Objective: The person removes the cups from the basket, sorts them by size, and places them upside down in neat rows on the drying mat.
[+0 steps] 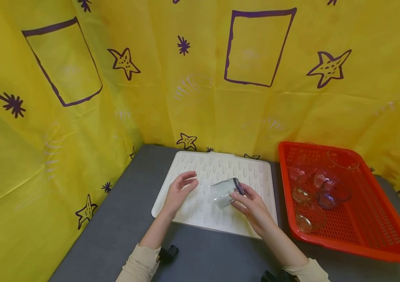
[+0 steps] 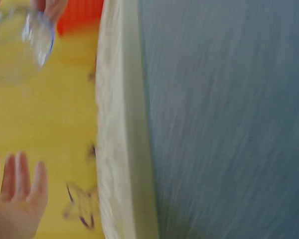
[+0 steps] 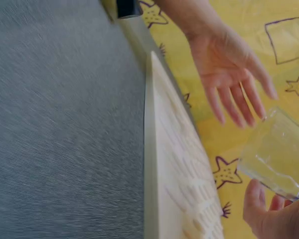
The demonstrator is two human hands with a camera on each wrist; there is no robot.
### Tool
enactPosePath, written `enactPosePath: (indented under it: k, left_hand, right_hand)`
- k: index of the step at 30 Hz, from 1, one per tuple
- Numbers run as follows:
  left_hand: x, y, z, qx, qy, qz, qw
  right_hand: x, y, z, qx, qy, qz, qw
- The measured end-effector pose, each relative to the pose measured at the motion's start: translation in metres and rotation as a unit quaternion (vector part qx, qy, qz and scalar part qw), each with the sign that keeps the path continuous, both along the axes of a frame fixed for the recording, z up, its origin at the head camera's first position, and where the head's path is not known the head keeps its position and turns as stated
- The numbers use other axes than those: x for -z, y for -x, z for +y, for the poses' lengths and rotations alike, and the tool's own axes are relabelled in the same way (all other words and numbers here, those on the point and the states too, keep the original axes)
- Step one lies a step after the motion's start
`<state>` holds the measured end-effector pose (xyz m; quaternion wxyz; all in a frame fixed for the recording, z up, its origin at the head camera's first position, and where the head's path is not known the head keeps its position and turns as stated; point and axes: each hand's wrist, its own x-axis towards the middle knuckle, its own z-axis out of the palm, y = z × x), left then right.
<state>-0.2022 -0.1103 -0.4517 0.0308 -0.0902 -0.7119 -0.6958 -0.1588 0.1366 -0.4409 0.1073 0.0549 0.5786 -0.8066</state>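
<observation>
One clear, straight-sided glass tumbler (image 1: 222,194) is tilted over on its side above one white, rectangular mat with raised ridges (image 1: 193,205). The right hand (image 1: 254,209) grips it at the dark-edged end, thumb and fingers around the glass. The left hand (image 1: 179,193) holds nothing, its fingers loosely extended near the tumbler's other end. To the right, one red, rectangular perforated plastic basket (image 1: 366,211) contains at least four clear glass vessels (image 1: 311,220), overlapping too much for an exact count. Mat and basket rest on one dark grey tabletop (image 1: 214,250)
</observation>
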Motion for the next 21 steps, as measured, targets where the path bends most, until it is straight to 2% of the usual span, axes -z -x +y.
enactPosePath:
  k: [2, 4, 5, 7, 10, 13, 17, 21]
  left_hand:
    - [0.0, 0.015, -0.016, -0.077, -0.011, -0.006, 0.997]
    - [0.002, 0.029, -0.033, -0.14, -0.024, -0.019, 0.9897]
    - [0.004, 0.036, -0.04, -0.163, -0.027, -0.03, 0.9858]
    - [0.008, 0.048, -0.054, -0.188, -0.021, -0.059, 0.9801]
    - [0.018, 0.062, -0.069, -0.174, -0.002, -0.103, 0.9794]
    - [0.028, 0.07, -0.077, -0.135, 0.01, -0.13, 0.9822]
    - [0.041, 0.078, -0.085, -0.096, 0.014, -0.137, 0.9858]
    - [0.046, 0.081, -0.088, -0.07, 0.052, -0.127, 0.9881]
  right_hand:
    - [0.001, 0.007, -0.005, 0.014, -0.022, 0.004, 0.9997]
    - [0.001, 0.014, -0.01, 0.026, -0.038, 0.01, 0.9989]
    - [0.001, 0.017, -0.012, 0.031, -0.042, 0.011, 0.9986]
    - [0.0, 0.024, -0.016, 0.037, -0.05, 0.014, 0.9979]
    - [0.0, 0.034, -0.023, 0.044, -0.065, 0.016, 0.9968]
    - [0.0, 0.044, -0.029, 0.044, -0.087, 0.015, 0.9951]
    - [-0.001, 0.058, -0.038, 0.045, -0.126, 0.02, 0.9908]
    - [-0.005, 0.074, -0.048, 0.045, -0.185, 0.042, 0.9809]
